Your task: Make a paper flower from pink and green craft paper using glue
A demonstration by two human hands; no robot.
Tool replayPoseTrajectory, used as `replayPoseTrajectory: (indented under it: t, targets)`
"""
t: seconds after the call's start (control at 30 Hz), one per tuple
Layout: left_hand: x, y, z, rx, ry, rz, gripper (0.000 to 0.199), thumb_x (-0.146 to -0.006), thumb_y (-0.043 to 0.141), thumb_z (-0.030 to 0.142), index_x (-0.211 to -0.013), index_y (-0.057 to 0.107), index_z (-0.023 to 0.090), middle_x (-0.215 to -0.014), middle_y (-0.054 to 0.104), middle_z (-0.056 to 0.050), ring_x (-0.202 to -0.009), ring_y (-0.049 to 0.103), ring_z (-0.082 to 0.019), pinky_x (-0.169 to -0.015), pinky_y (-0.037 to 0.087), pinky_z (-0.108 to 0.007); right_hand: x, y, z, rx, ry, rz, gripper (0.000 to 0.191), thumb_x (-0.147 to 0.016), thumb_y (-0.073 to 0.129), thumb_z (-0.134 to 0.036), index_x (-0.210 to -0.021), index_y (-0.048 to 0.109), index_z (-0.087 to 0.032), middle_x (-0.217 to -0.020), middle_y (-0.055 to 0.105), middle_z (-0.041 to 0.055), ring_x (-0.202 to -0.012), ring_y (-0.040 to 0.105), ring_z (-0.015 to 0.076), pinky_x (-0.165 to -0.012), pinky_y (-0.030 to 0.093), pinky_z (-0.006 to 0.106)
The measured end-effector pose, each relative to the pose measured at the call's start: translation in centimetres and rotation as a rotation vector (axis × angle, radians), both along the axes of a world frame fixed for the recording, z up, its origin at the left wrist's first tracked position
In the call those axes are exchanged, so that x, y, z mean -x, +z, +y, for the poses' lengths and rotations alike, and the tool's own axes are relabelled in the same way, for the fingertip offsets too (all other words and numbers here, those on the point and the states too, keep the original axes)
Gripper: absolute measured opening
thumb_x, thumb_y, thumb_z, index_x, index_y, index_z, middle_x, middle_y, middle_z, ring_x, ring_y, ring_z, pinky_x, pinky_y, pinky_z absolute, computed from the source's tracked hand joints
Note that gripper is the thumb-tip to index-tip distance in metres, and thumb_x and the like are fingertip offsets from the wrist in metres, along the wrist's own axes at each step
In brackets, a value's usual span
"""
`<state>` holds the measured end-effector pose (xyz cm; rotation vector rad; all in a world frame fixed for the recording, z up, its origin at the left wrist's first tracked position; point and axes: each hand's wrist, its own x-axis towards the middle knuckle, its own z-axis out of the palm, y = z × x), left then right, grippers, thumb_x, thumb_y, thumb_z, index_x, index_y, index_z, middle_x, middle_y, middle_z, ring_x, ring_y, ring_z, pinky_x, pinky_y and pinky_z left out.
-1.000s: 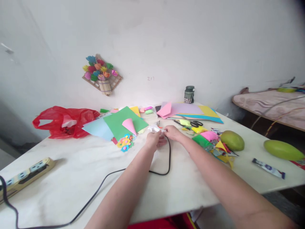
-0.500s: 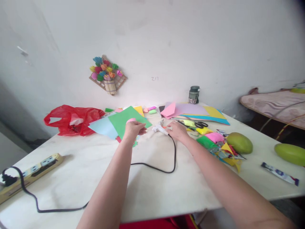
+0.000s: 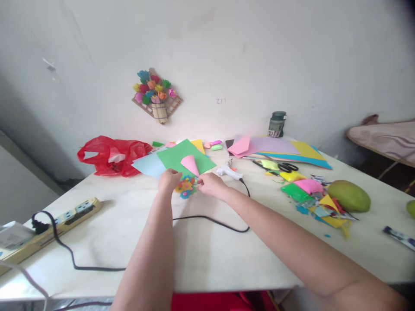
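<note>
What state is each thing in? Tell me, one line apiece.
Small flowers: bunched together
Left hand: at their left edge, grip unclear
Right hand: at their right edge, grip unclear
Green sheet: spread out
Pink cone: rolled, on the green sheet
Glue gun: set down, corded
Scissors: lying down, blade opening unclear
Red bag: crumpled
Power strip: black plug inserted
Jar: upright, lidded

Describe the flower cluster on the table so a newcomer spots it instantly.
On the white table, find the green sheet. In front of it, between the left hand and the right hand, lies the flower cluster. Its multicoloured blooms set it apart from the plain pink cone behind.
</note>
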<state>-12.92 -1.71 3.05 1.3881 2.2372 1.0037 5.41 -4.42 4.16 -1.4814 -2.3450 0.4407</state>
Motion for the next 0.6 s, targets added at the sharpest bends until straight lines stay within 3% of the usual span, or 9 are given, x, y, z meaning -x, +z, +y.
replayPoseTrajectory:
  t: [0.23, 0.5, 0.6]
  targets:
    - [-0.4, 0.1, -0.4, 0.065, -0.036, 0.048, 0.029, -0.045, 0.073, 0.031, -0.061, 0.051, 0.020, -0.058, 0.060, -0.005, -0.071, 0.061, -0.026, -0.056, 0.040, -0.028, 2.1, 0.4, 0.2, 0.144, -0.108, -0.152, 0.031, -0.066, 0.060, -0.023, -0.097, 0.063, -0.018, -0.104, 0.064, 0.0120, -0.094, 0.059, 0.0268, -0.070, 0.044, 0.031]
    - [-1.2, 0.0, -0.9, 0.073, -0.122, -0.349, 0.033, -0.045, 0.076, 0.019, -0.072, 0.055, 0.017, -0.043, 0.052, 0.001, -0.053, 0.058, -0.018, -0.048, 0.041, -0.025, 2.0, -1.0, 1.6, 0.229, -0.101, 0.021, 0.021, -0.066, 0.063, -0.035, -0.081, 0.065, -0.019, -0.088, 0.067, 0.0060, -0.081, 0.061, 0.0205, -0.059, 0.042, 0.024]
    - [-1.4, 0.1, -1.3, 0.086, -0.142, -0.393, 0.033, -0.045, 0.076, 0.018, -0.073, 0.058, 0.016, -0.042, 0.051, 0.001, -0.046, 0.055, -0.015, -0.046, 0.040, -0.024, 1.6, -1.5, 1.9, 0.200, -0.097, 0.062, 0.021, -0.064, 0.064, -0.034, -0.079, 0.065, -0.019, -0.082, 0.067, 0.0039, -0.077, 0.060, 0.0179, -0.056, 0.040, 0.022]
